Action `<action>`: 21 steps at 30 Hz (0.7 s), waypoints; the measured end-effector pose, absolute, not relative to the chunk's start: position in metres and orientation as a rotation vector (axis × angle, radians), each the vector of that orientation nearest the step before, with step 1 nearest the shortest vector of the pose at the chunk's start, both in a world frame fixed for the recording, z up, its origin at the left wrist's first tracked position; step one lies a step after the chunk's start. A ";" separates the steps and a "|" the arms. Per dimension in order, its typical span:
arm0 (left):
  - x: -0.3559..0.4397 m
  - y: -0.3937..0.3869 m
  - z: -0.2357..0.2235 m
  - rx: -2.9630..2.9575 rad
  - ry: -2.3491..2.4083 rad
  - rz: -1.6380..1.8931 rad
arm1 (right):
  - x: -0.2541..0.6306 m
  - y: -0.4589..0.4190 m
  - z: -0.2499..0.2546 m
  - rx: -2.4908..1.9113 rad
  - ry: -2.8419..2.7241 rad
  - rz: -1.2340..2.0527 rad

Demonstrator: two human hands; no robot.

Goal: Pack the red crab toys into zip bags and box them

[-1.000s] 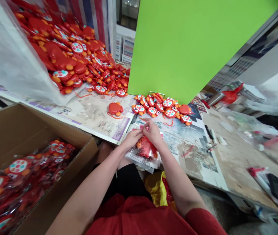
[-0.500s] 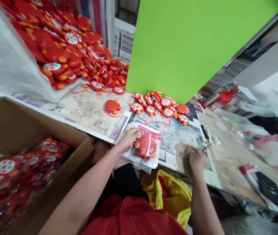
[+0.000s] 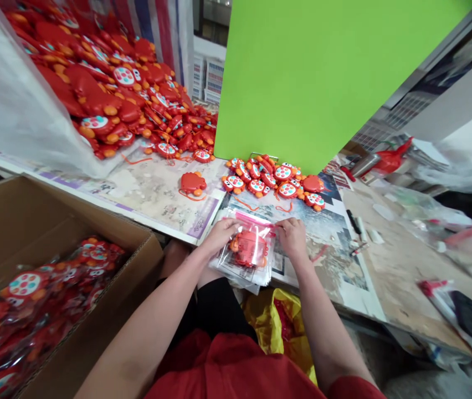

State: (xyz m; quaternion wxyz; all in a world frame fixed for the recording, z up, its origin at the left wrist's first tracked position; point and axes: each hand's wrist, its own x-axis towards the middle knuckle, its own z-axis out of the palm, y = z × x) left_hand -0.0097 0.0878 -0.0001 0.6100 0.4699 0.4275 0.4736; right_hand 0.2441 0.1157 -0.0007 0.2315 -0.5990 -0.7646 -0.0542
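Observation:
A clear plastic zip bag (image 3: 267, 228) with a pink top strip lies on a stack of bags at the table's front edge. Inside it is a red animal-shaped toy (image 3: 249, 249), its plain back upward. My left hand (image 3: 222, 235) pinches the bag's upper left edge, fingers closed. At the opposite upper corner, my right hand (image 3: 292, 235) grips the pink strip's end between thumb and fingers. Just beyond the bag lie several similar toys (image 3: 288, 189) with dotted white panels and orange cords. One more red toy (image 3: 193, 183) rests alone to the left.
A big white sack (image 3: 15, 100) spills many toys at the back left. Bagged toys fill part of a cardboard box (image 3: 136, 252) at lower left. A green board (image 3: 302, 83) stands behind. Below the edge hangs a yellow bag (image 3: 263, 321); pens (image 3: 353, 221) lie to the right.
My right hand has moved left from the bare table by the pens to the bag's upper right corner and taken hold there. My left hand has stayed at the bag.

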 end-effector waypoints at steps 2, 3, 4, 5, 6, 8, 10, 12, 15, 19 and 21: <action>-0.009 0.087 -0.001 1.060 0.980 1.071 | 0.263 0.109 -0.003 -1.741 -2.014 -0.188; -0.009 0.087 -0.002 1.054 0.974 1.067 | 0.276 0.104 -0.005 -1.790 -1.953 -0.202; -0.009 0.088 -0.003 1.055 0.968 1.071 | 0.290 0.099 -0.007 -1.838 -1.884 -0.213; -0.009 0.088 -0.005 1.061 0.964 1.081 | 0.305 0.092 -0.009 -1.889 -1.814 -0.220; -0.009 0.088 -0.006 1.071 0.963 1.094 | 0.319 0.086 -0.011 -1.940 -1.749 -0.223; -0.010 0.089 -0.008 1.090 0.957 1.107 | 0.342 0.073 -0.014 -2.069 -1.619 -0.235; -0.010 0.089 -0.008 1.106 0.939 1.112 | 0.353 0.062 -0.013 -2.175 -1.461 -0.308; -0.011 0.089 -0.008 1.115 0.915 1.102 | 0.351 0.057 -0.009 -2.162 -1.353 -0.423; -0.010 0.089 -0.007 1.109 0.904 1.090 | 0.323 0.058 0.000 -1.984 -1.440 -0.448; -0.010 0.089 -0.006 1.076 0.916 1.101 | 0.261 0.070 0.003 -1.806 -1.770 -0.083; -0.010 0.088 -0.006 1.066 0.901 1.113 | 0.233 0.075 0.001 -1.726 -1.847 0.108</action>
